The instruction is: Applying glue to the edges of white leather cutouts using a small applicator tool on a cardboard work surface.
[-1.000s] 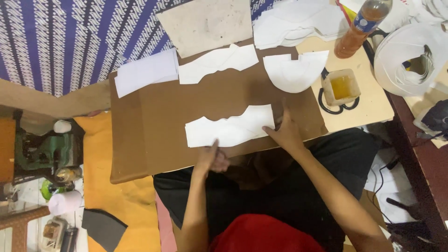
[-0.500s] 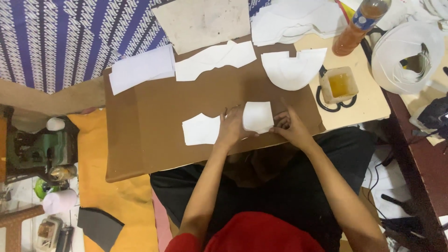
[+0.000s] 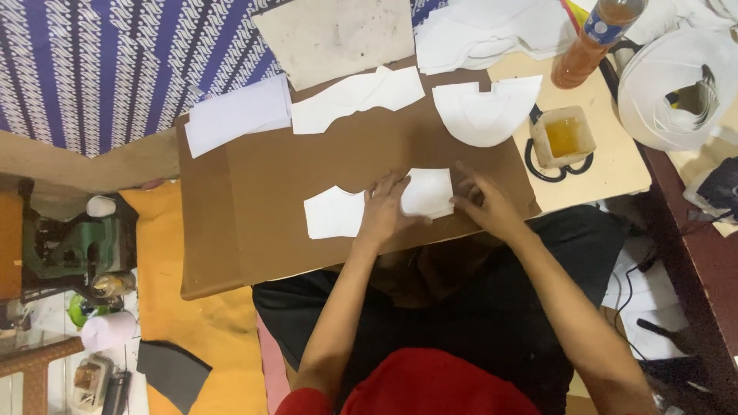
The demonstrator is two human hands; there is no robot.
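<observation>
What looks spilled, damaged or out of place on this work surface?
Nothing looks spilled or damaged. The left hand presses flat on the white cut piece lying on the brown board, and the right hand rests at its right end. The small cup of amber liquid stands upright.

A big brown board (image 3: pixel 269 207) sits in the middle of the frame. White cut pieces (image 3: pixel 357 91) lie along its top, one white piece (image 3: pixel 334 213) lower down.

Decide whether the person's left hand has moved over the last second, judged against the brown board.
Yes. The left hand went from the brown board's near edge up onto the white piece.
</observation>
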